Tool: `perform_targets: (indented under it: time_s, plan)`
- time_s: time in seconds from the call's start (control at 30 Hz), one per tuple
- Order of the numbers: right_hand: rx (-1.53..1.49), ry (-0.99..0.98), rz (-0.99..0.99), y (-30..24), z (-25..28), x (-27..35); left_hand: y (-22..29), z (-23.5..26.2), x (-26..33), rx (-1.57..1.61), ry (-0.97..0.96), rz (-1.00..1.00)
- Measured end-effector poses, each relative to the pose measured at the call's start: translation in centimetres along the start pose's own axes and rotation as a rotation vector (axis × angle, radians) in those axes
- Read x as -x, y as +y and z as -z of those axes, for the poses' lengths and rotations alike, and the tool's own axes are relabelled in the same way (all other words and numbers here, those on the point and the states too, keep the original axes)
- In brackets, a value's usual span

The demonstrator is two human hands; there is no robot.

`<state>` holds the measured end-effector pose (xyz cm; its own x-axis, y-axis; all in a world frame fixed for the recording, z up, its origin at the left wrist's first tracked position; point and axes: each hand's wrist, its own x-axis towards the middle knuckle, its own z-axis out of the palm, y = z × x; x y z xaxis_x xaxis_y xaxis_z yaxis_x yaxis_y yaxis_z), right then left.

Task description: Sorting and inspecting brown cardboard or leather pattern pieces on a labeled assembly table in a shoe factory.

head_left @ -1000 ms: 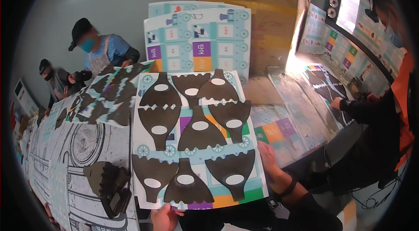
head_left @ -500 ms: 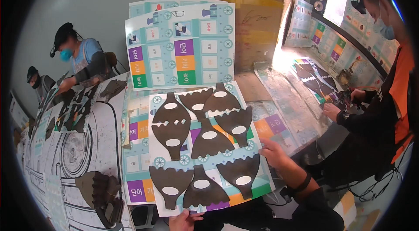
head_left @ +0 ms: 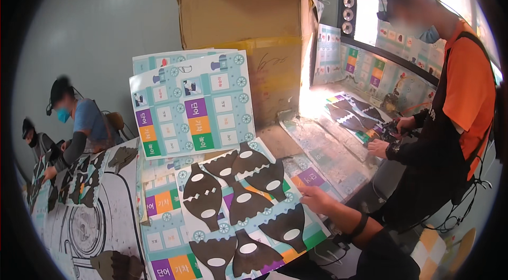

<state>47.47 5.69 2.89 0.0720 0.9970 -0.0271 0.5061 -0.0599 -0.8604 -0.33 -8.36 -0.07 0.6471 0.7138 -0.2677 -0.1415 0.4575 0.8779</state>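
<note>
Gripping, right hand (head_left: 317, 199): fingers flat on right edge of printed card sheet (head_left: 248, 211), thumb hidden; pinch or press, cannot tell.
Left hand: out of view.
Sheet: tilted, frame 6 o'clock, bearing dark cutout pieces (head_left: 202, 195).
12 o'clock: cardboard box (head_left: 246, 31).
3 o'clock: person in orange vest (head_left: 465, 84).

Colourful printed sheet (head_left: 248, 211) (covered with dark fish-shaped cutouts (head_left: 203, 195)) lies tilted on table.
</note>
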Motion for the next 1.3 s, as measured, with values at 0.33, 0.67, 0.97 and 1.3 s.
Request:
perform_targets:
  time_s: [0.33, 0.67, 0.97, 1.3]
  plan:
    - [0.366, 0.166, -0.020, -2.9, -0.5, -0.5, 5.1, 6.4, -0.5, 0.033, 0.433, -0.690]
    - [0.345, 0.417, 0.226, 2.0, -3.1, -1.4, 10.1, 11.3, -9.4, 0.176, 0.892, -0.606]
    - [0.463, 0.470, 0.268, 3.0, -3.9, -2.3, 7.5, 14.5, -13.5, 0.093, 1.008, -0.628]
    - [0.461, 0.505, 0.388, 3.2, -5.7, -4.1, 7.1, 15.6, -11.4, -0.092, 1.094, -0.598]
